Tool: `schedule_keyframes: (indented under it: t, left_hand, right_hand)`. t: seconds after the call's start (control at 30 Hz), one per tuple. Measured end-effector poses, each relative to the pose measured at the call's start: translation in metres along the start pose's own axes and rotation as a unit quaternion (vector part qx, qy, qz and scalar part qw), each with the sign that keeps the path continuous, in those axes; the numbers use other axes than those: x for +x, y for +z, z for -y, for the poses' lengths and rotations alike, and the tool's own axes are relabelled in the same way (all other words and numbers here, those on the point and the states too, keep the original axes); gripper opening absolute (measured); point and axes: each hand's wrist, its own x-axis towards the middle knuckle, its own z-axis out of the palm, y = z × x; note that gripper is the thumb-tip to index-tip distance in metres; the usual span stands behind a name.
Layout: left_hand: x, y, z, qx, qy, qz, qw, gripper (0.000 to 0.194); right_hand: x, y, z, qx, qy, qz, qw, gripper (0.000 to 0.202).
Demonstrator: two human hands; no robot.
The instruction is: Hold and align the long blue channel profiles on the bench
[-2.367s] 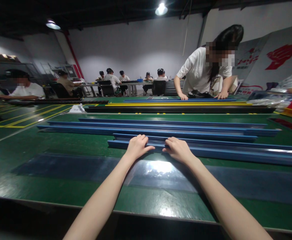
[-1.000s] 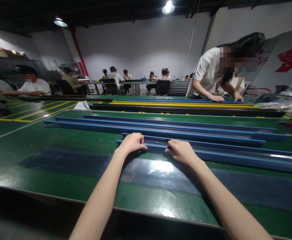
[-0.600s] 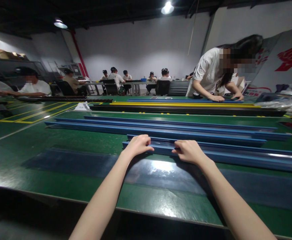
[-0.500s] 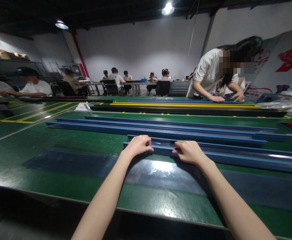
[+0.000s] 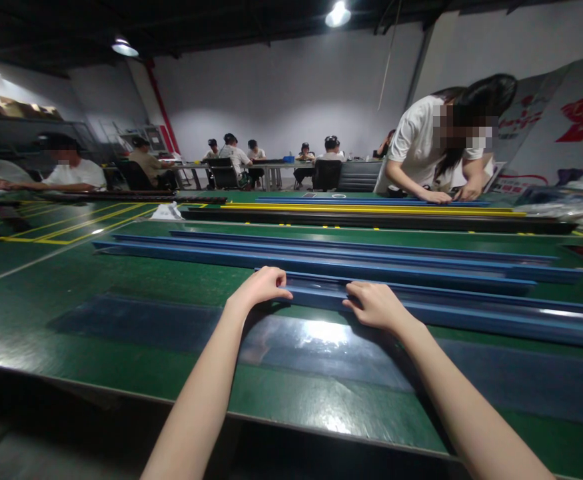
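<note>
A long blue channel strip [image 5: 316, 295] lies across the green table in front of me, running out of view on the right. My left hand [image 5: 265, 287] grips its left end, thumb at the near side and fingers curled over the top. Further right along the same strip, my right hand [image 5: 374, 304] is closed on its near edge. A flat, clear bluish sheet [image 5: 301, 343] lies on the table beneath my forearms, closer to me. Just beyond the held piece rest more blue channel strips [image 5: 211, 253].
A yellow strip [image 5: 371, 209] and a black strip [image 5: 291, 217] lie further back. Across the table a person [image 5: 421, 147] bends over another blue strip. Clear plastic wrapping [image 5: 566, 203] is heaped at the right. The table's front edge [image 5: 121, 395] runs below my arms.
My left hand has slid left to the end of the blue channel strip, widening the gap between my hands. My right hand stays nearly where it was.
</note>
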Motion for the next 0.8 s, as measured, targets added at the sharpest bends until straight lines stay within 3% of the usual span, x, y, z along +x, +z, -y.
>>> schedule_keyframes:
  t: [0.37,0.57,0.8]
  left_hand:
    - [0.000,0.002,0.009,-0.003,-0.052,0.023,0.998,0.046]
    - [-0.001,0.001,0.011,-0.016,-0.054,0.031,0.998,0.044]
    - [-0.006,-0.008,0.016,-0.053,-0.079,0.082,0.992,0.038]
  right_hand:
    - [0.000,0.000,0.000,0.008,0.006,0.006,1.000,0.021]
    - [-0.001,-0.003,0.002,0.006,0.006,0.011,1.000,0.021]
    - [-0.001,-0.004,0.003,0.006,0.013,0.016,1.000,0.021]
